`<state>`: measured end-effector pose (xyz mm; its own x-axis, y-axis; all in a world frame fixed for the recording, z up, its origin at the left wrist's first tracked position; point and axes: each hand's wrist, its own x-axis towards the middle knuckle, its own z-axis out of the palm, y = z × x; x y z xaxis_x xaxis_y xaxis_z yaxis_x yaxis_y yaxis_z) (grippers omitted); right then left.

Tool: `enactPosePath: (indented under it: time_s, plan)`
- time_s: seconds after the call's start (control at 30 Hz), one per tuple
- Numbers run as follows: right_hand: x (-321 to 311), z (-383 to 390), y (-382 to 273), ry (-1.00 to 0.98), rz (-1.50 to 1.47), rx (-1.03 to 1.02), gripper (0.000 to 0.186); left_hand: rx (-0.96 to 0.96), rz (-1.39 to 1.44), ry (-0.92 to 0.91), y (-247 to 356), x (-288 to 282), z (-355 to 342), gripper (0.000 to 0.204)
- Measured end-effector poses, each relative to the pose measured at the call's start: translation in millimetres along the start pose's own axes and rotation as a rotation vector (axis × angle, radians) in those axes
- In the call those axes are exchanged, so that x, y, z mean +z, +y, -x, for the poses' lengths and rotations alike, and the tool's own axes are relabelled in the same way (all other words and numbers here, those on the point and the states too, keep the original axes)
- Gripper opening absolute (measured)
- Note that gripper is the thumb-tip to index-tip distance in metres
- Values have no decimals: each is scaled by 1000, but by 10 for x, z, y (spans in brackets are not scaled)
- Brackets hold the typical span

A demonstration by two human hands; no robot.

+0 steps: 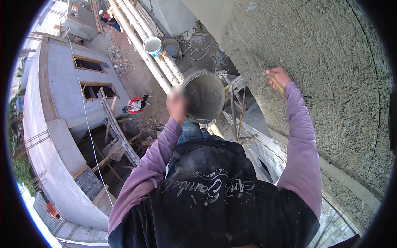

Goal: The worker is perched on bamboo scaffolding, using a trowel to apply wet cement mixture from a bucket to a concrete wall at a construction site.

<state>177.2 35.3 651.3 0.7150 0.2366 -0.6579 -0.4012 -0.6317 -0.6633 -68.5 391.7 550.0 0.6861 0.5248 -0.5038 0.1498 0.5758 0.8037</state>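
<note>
My left hand (pixel 178 108), partly blurred, is at the left rim of a grey, mortar-stained bucket (pixel 211 97) and appears to grip it. The bucket is tilted so that I look into its inside, with grey residue on the walls. To the right, my right hand (pixel 278 77) is closed round the wooden handle (pixel 279 87) of a trowel. Its blade is hard to make out against the rough grey plastered wall (pixel 331 74), which fills the right side.
Bamboo poles (pixel 142 49) run below, beside a white-blue bucket (pixel 153 46) and a grey bucket (pixel 170 47). Far down at the left is a person in red and white (pixel 135 105). A block building (pixel 62 74) with wooden window frames stands left. Wooden scaffold pieces (pixel 233 99) lie under the wall.
</note>
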Motion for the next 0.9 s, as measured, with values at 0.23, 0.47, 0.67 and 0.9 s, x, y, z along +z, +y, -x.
enactPosePath:
  time_s: [0.23, 0.47, 0.67, 0.9]
  plan:
    - [90, 1543, -216, 483, 389, -293, 28, 28, -31, -74, 162, 330, 255, 63]
    - [1434, 732, 345, 292, 884, -233, 22, 80, -149, -380, 57, 973, 292, 65]
    - [1981, 675, 629, 182, 1115, -465, 19, 245, -244, -462, 93, 1085, 225, 62]
    - [1479, 402, 215, 73, 960, -426, 21, 480, -437, -528, 106, 1103, 331, 54]
